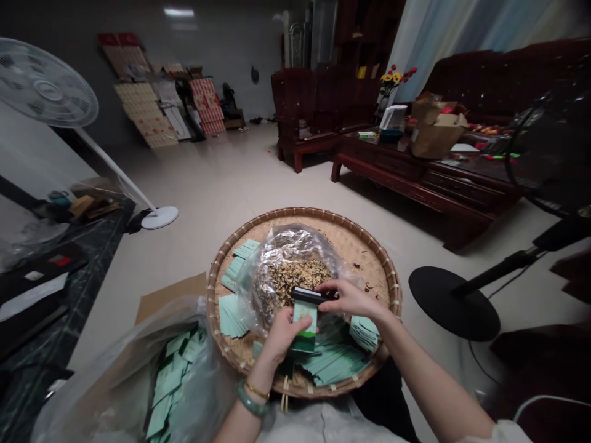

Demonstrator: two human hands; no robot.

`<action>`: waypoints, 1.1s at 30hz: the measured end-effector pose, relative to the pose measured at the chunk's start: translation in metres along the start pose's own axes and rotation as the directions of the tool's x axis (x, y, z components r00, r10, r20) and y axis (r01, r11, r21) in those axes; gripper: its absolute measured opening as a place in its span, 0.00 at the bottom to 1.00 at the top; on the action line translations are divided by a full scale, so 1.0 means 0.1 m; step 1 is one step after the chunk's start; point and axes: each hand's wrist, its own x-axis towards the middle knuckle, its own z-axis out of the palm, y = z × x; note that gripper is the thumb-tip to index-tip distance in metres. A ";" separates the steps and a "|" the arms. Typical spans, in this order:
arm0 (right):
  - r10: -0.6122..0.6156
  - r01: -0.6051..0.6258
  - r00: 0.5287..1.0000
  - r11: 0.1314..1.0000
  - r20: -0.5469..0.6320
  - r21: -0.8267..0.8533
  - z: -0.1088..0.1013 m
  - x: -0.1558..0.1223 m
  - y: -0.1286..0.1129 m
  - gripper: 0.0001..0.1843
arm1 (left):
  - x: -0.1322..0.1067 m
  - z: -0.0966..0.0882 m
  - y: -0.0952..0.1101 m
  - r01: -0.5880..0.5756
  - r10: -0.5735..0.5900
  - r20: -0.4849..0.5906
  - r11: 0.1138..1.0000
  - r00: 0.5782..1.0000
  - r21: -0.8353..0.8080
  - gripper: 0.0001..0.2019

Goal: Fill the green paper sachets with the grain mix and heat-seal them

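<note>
My left hand grips a pale green sachet upright over a round woven bamboo tray. My right hand is shut on a black handheld bag sealer, which is pressed across the sachet's top edge. Behind the hands, a clear plastic bag of mixed dark and golden dried bits sits on the tray. Stacks of flat green sachets lie on the tray's left side, and more lie below my right forearm. A plastic bag at lower left holds further sachets.
A dark marble counter runs along the left, with a white standing fan beyond it. A black fan's round base stands to the right. Ahead, a carved wooden table holds a cardboard box.
</note>
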 end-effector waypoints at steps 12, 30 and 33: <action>-0.001 -0.003 0.994 0.999 -0.105 -0.035 0.07 0.04 -0.01 0.17 | -0.05 -0.02 0.04 0.035 -0.036 0.022 0.999 0.999 0.014 0.23; 0.060 -0.053 0.998 0.933 -0.008 0.355 -0.03 0.06 0.11 0.27 | -0.10 -0.11 0.08 0.095 -0.089 -0.073 0.993 0.993 0.076 0.21; 0.044 -0.036 0.999 0.969 -0.028 0.245 0.02 0.05 0.11 0.24 | -0.10 -0.10 0.08 0.100 -0.093 -0.075 0.991 0.993 0.094 0.21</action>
